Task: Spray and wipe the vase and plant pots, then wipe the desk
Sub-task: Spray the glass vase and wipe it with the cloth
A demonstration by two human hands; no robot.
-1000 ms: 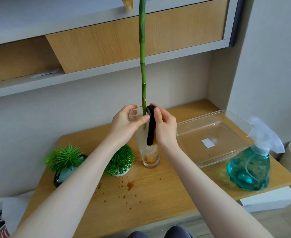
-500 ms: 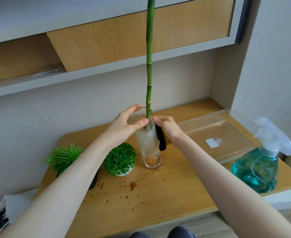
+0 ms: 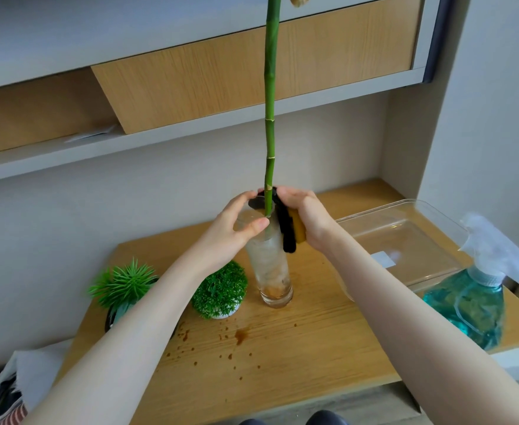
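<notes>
Glass vase (image 3: 270, 265) stands upright on the desk (image 3: 298, 348), mid-back, just right of the round-leaf plant pot (image 3: 220, 291); the spiky plant pot (image 3: 123, 285) sits further left, partly behind the left forearm. Left hand (image 3: 230, 231) wraps the vase's upper wall near the rim, thumb in front, steadying it. Right hand (image 3: 305, 219) grips a sponge (image 3: 292, 228) (yellow body, dark scrub face) and presses the dark side against the vase's upper right wall and rim.

Handling, as a judgement: the vase is tall, narrow, thin clear glass, so fragile and tippy. The long bamboo stalk (image 3: 270, 118) rising out of it raises the balance point and levers on the rim. The wall looks misted and wet, so likely slippery. Best hold is around the upper-middle wall, not the rim edge, with the base kept flat on the desk. Brownish sediment sits at the bottom, weight seems modest. The sponge is soft and conforms to the curve.

Spray bottle (image 3: 469, 305) stands at the right edge, near the clear plastic tray (image 3: 405, 240). Brown splatter stains (image 3: 240, 335) on the desk front are still unwiped.
</notes>
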